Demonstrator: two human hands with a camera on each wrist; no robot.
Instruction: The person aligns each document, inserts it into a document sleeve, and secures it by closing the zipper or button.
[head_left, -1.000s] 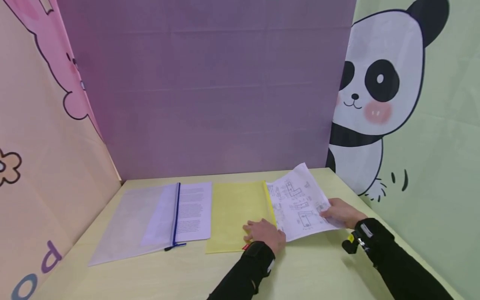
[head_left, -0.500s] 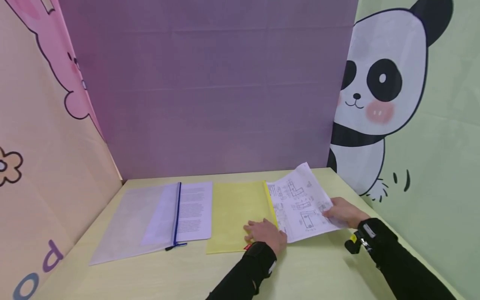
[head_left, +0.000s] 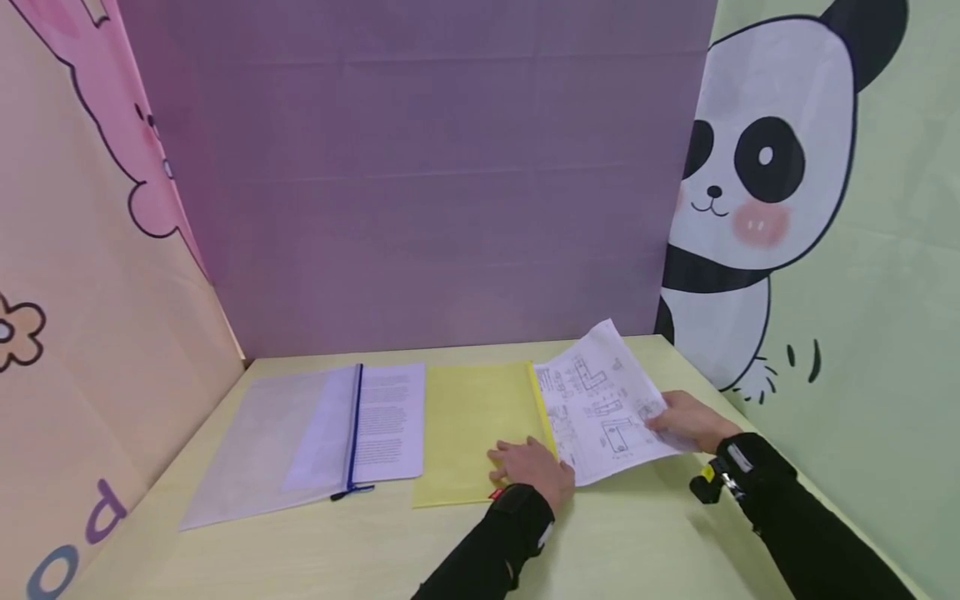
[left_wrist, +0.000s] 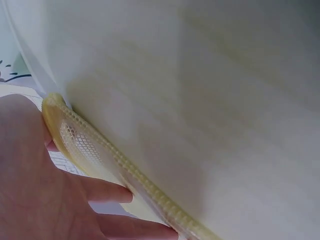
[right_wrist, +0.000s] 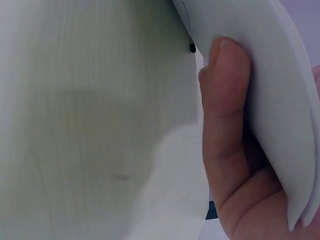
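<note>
My right hand [head_left: 692,421] pinches the right edge of white printed sheets of paper [head_left: 600,408] that bear line drawings. The sheets are tilted, and their left side meets the yellow zip edge of a yellow mesh document pouch [head_left: 472,425]; whether they reach inside cannot be made out. On the pouch's near right corner lies my left hand [head_left: 534,471], its fingers spread and pressing. From the left wrist view, fingers touch the pouch's ribbed near edge [left_wrist: 135,172]. The right wrist view shows a finger [right_wrist: 227,95] under the bent sheets [right_wrist: 275,90].
To the left lies a translucent whitish pouch [head_left: 255,450] with a dark blue zip, and a text-printed page [head_left: 388,425] sticks out of it. All rest on a pale wooden table [head_left: 360,550]. A purple panel [head_left: 450,183] stands behind, with cartoon-printed walls on both sides.
My right hand has risen very slightly with the sheets, and their far corner has lifted a little. My left hand stays on the yellow pouch.
</note>
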